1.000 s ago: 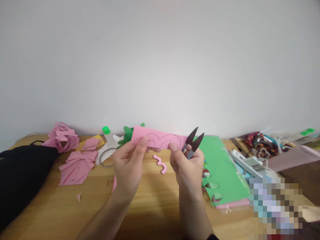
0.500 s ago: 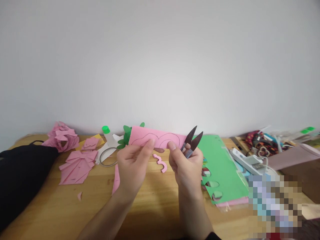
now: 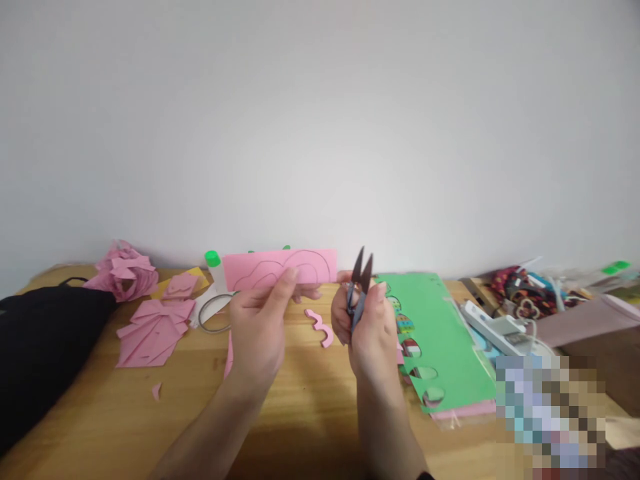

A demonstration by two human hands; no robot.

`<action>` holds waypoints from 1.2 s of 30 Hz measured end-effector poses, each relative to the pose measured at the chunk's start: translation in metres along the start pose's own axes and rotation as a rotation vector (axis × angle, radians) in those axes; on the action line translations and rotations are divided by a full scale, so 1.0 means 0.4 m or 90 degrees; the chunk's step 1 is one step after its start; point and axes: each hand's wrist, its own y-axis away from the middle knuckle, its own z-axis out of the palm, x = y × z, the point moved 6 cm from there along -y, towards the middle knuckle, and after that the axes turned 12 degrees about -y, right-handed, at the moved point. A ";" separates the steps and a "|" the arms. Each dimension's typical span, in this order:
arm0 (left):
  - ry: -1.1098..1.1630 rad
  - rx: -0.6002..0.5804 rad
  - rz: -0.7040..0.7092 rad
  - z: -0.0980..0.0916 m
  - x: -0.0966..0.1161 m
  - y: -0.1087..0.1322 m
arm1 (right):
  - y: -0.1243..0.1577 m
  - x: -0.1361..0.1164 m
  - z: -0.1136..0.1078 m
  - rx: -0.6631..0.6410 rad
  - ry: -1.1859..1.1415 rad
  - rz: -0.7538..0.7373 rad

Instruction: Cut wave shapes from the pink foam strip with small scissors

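Observation:
A pink paper strip with curved outlines drawn on it is pinched between the thumb and fingers of my left hand, held above the table. My right hand grips a pair of scissors, their dark blades pointing up and slightly apart. The blades are to the right of the strip and not touching it. Between my hands, a pink cut-out shaped like a 3 lies on the wood. Some green paper shapes are mostly hidden behind the strip.
Pink folded papers, a pink bundle, a green-capped glue stick and a metal ring lie left. A black bag covers the left edge. Green paper with cut holes and a power strip lie right.
My right hand has let go of the strip's right end and turned the scissors upright. The strip has shifted left in my left hand.

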 end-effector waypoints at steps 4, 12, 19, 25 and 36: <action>0.137 0.021 -0.055 -0.009 0.002 -0.014 | 0.012 0.027 0.027 -0.076 0.028 0.100; 0.220 -0.014 -0.110 0.008 0.003 -0.003 | 0.030 0.061 0.058 -0.121 -0.033 0.178; 0.169 -0.026 -0.131 0.021 0.004 0.019 | 0.029 0.076 0.048 -0.051 -0.122 0.176; 0.124 -0.016 -0.126 0.017 -0.006 0.022 | 0.025 0.080 0.039 -0.019 -0.131 0.179; 0.102 -0.002 -0.139 0.014 -0.014 0.026 | 0.023 0.076 0.038 0.005 -0.132 0.178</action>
